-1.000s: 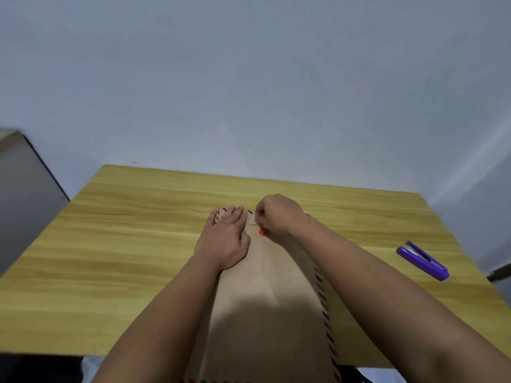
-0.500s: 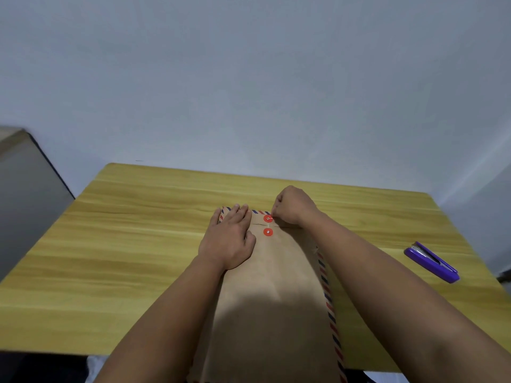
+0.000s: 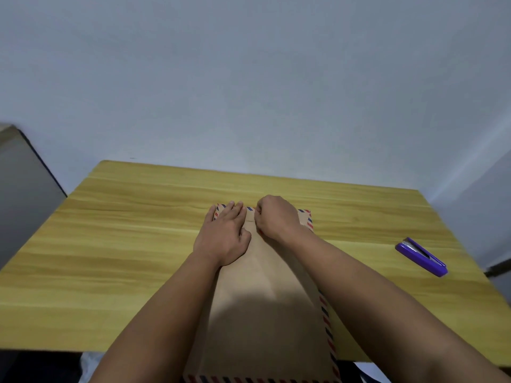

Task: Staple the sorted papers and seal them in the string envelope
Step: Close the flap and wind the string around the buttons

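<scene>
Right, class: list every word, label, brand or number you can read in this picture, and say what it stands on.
None can be read.
Brown paper envelope with a red and blue striped border: no writing visible on the face that shows.
Purple stapler: no readable brand or label.
Yellow wooden table: bare wood grain, no text.

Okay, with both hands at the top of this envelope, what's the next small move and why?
Probably keep winding the string round the closure at the flap. The right hand is curled over that spot, apparently pinching something, though the string itself is too fine to see, while the left hand lies flat on the envelope, steadying it. The stapler lies aside.
</scene>
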